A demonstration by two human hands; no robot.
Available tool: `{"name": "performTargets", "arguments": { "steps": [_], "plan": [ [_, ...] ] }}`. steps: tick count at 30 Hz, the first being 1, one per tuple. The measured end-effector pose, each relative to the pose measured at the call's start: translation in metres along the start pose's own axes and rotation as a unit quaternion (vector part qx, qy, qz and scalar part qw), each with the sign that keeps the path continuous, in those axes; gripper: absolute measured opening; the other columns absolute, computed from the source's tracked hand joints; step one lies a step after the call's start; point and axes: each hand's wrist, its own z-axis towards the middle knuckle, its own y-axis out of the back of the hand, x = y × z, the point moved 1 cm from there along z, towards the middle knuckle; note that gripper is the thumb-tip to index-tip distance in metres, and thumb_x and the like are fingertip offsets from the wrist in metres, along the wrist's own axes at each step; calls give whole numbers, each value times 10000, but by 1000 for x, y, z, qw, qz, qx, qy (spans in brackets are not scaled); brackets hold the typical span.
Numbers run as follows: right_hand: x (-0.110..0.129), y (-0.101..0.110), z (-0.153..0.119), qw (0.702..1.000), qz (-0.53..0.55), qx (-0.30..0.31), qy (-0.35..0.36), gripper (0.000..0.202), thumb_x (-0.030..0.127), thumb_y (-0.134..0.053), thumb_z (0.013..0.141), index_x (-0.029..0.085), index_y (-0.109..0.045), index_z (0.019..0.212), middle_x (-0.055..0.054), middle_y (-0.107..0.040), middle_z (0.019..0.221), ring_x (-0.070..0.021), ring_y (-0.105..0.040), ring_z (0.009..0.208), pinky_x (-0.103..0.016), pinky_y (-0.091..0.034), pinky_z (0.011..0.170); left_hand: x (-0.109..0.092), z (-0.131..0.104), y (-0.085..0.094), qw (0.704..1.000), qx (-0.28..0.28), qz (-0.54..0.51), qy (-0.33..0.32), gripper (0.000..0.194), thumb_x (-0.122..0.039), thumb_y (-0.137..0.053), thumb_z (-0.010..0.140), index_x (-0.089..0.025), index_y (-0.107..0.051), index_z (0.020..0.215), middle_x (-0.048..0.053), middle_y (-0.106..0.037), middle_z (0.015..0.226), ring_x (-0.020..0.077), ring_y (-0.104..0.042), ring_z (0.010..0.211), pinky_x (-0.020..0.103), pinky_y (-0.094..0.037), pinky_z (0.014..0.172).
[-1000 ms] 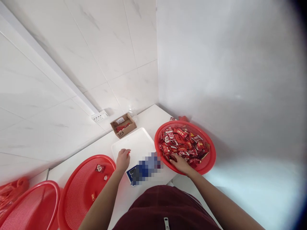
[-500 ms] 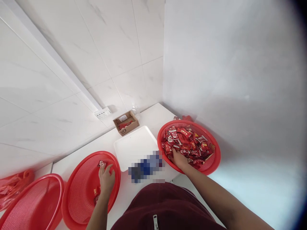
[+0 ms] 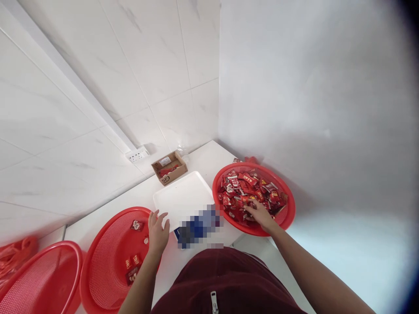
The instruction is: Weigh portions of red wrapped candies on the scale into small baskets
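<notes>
My left hand (image 3: 158, 231) is over the right rim of the middle red basket (image 3: 98, 257), its fingers apart and nothing in them. Inside that basket lie several small wrapped snack packets, among them a dark red one (image 3: 136, 225) near the far side and another (image 3: 131, 275) lower down. At the right, my right hand (image 3: 259, 214) reaches into a red basket (image 3: 291, 205) heaped with red snack packets (image 3: 248, 181). Its fingers are spread and touch the packets near the front of the heap.
A white tray (image 3: 183, 196) lies between the two baskets, with a blurred blue item (image 3: 196, 229) at its near edge. Behind stands a small cardboard box (image 3: 170, 170) holding red packets. Another red basket (image 3: 42, 279) and red plastic bags (image 3: 18, 257) are at far left.
My left hand has moved right, from inside the middle basket to over its rim, leaving a dark red packet inside. My right hand has shifted rightward across the heap.
</notes>
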Motion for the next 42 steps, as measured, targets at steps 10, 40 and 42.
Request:
{"name": "performTargets", "arguments": {
  "steps": [10, 40, 42],
  "plan": [
    [69, -12, -33, 933, 348, 68, -57, 256, 257, -723, 657, 287, -570, 860, 65, -650, 825, -124, -624, 716, -249, -567, 562, -105, -7, -19, 904, 226, -356, 68, 405, -367, -633, 775, -242, -565, 1155, 97, -529, 1283, 264, -412, 1271, 447, -305, 1072],
    [115, -161, -8, 913, 275, 271, -131, 518, 224, -669, 746, 352, -448, 1195, 25, -615, 999, -64, -603, 692, -206, -548, 726, -68, 55, -18, 767, 149, -547, 302, 257, -333, -697, 677, -188, -584, 858, 46, -635, 929, 134, -567, 843, 281, -441, 775],
    [109, -154, -7, 914, 278, 263, -137, 582, 239, -688, 727, 359, -426, 1234, 20, -623, 1010, -76, -614, 724, -226, -549, 757, -66, 56, -17, 772, 151, -541, 298, 232, -323, -696, 672, -186, -595, 831, 43, -640, 917, 135, -560, 862, 285, -422, 805]
  ]
}}
